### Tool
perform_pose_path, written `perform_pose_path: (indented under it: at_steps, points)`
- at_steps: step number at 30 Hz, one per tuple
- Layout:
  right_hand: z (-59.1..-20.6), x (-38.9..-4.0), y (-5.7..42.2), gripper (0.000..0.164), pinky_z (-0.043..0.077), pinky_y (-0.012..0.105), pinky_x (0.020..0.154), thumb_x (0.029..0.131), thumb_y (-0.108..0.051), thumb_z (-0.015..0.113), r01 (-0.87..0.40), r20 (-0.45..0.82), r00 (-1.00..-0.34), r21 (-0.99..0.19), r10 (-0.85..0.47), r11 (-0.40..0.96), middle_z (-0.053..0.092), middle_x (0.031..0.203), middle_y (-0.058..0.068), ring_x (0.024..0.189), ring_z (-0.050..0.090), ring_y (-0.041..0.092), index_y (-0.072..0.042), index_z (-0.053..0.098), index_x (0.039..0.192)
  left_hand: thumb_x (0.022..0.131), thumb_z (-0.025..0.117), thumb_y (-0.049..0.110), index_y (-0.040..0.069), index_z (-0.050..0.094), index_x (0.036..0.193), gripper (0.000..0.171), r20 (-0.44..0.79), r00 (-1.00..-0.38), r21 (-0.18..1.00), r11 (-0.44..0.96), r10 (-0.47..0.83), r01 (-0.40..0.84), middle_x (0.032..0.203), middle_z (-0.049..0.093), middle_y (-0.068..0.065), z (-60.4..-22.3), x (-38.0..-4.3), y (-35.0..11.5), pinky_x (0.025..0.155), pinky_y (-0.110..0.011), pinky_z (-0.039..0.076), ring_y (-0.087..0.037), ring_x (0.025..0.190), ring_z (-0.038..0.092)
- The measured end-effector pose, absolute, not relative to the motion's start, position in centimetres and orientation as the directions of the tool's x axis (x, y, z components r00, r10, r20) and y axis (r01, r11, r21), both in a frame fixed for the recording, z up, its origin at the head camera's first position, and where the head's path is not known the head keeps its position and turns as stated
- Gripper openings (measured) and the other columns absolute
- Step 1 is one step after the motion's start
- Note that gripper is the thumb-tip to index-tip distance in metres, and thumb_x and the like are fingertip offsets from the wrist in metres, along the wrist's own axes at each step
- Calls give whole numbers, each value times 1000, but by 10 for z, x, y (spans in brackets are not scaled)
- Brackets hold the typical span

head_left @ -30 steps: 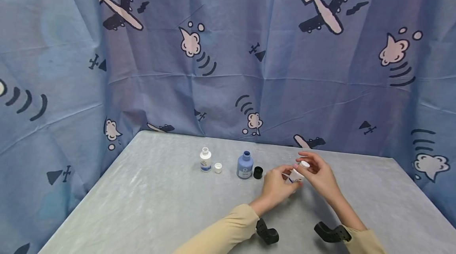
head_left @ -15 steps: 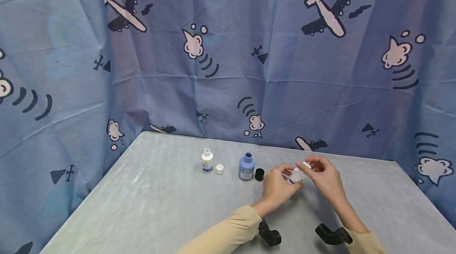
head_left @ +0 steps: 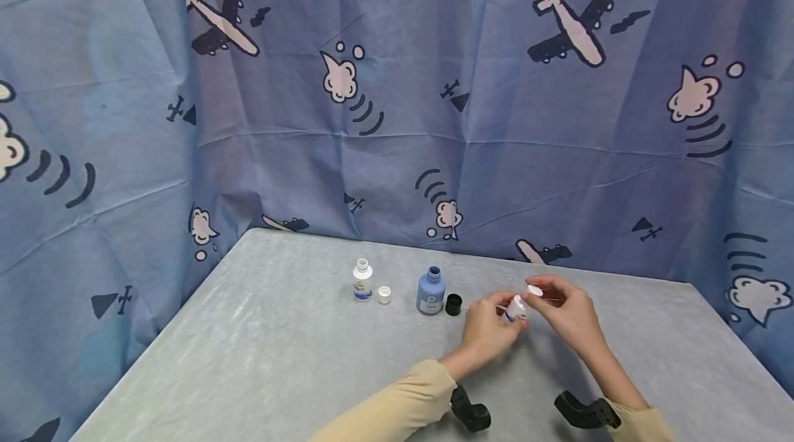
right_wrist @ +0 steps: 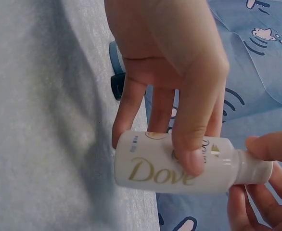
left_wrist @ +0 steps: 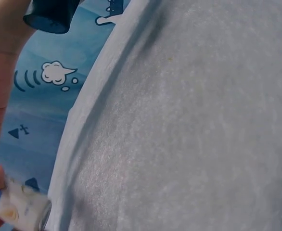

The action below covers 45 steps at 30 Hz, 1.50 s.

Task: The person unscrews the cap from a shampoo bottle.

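Note:
My left hand (head_left: 486,325) grips a small white Dove bottle (head_left: 516,311), which lies tilted in the right wrist view, thumb across its label. My right hand (head_left: 567,311) pinches a white cap (head_left: 535,290) with thumb and fingers. Beside the bottle's neck in the head view, the cap sits in line with that neck in the right wrist view; whether they touch I cannot tell. Only the base end of the bottle (left_wrist: 23,209) appears in the left wrist view, at the lower left corner.
Left of my hands stand an uncapped blue bottle (head_left: 431,296) with a black cap (head_left: 453,304) beside it, and an uncapped small white bottle (head_left: 362,285) with a white cap (head_left: 384,295). A patterned blue curtain (head_left: 397,97) hangs behind the grey table (head_left: 248,359).
The white cap has shifted right relative to the Dove bottle, and the bottle's neck now shows in the head view. The head view has shifted slightly. Bottles and caps on the table stay put.

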State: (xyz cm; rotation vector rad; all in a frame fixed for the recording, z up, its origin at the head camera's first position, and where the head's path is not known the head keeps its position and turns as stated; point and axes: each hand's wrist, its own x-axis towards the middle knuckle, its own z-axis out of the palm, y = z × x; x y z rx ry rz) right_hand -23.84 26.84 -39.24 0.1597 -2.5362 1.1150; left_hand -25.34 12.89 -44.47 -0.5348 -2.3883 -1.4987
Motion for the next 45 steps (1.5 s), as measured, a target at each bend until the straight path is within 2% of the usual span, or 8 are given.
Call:
perform_pose_path:
  at_steps: [12,17,19,24,26,32,39,45]
  points:
    - [-399,-238,274,27,45,2,74,87,1,66,-401,447,-891,-696,-79,596,65,111,23,89,52,-16,3,64,113,78,78,18,13,67,115,39,304,-921,862,340,246,375,98,72,2,-446,-252,129,70,-10,45,3,78,60]
    - [-398,-239,273,29,44,2,77,91,-8,63,-379,425,-902,-696,-75,610,63,113,22,93,51,-15,3,61,117,75,81,21,13,68,112,40,301,-929,876,323,214,358,94,72,3,-446,-254,127,69,-10,46,3,77,60]
    - [-396,-239,272,34,47,7,77,90,-18,66,-316,394,-919,-699,-23,642,64,114,20,93,55,-8,0,61,118,74,82,22,13,69,111,40,299,-933,884,310,201,350,93,72,3,-446,-255,126,68,-10,46,2,76,60]
    - [-390,-237,272,52,54,35,74,87,-42,68,-145,268,-961,-696,67,704,63,116,20,99,63,28,-4,59,121,71,84,22,15,69,108,41,301,-940,891,304,164,338,92,72,4,-447,-256,127,67,-11,45,2,76,59]
    - [-388,-237,272,56,52,36,71,86,-46,67,-106,222,-973,-688,69,717,63,117,20,99,63,32,-4,57,122,70,85,22,15,69,107,41,303,-941,891,306,154,337,92,72,4,-447,-257,127,67,-11,45,2,76,59]
    - [-388,-237,271,45,48,24,63,85,-38,71,-114,241,-968,-656,64,746,68,106,17,85,61,15,-4,63,113,71,84,20,15,69,107,40,323,-932,877,318,162,359,93,72,3,-449,-257,127,69,-12,45,0,78,60]
    - [-388,-238,271,39,49,18,67,85,-24,72,-216,324,-946,-632,1,744,69,103,18,81,61,9,-2,65,116,75,80,17,12,68,111,38,365,-912,850,335,185,408,96,72,0,-449,-257,127,72,-11,45,1,81,59]
    - [-389,-238,271,34,48,11,72,87,-7,67,-292,361,-931,-641,-56,710,67,112,21,91,65,14,-1,63,121,76,80,17,12,68,113,40,368,-911,839,355,188,412,98,72,-1,-448,-257,128,72,-11,44,1,81,59]
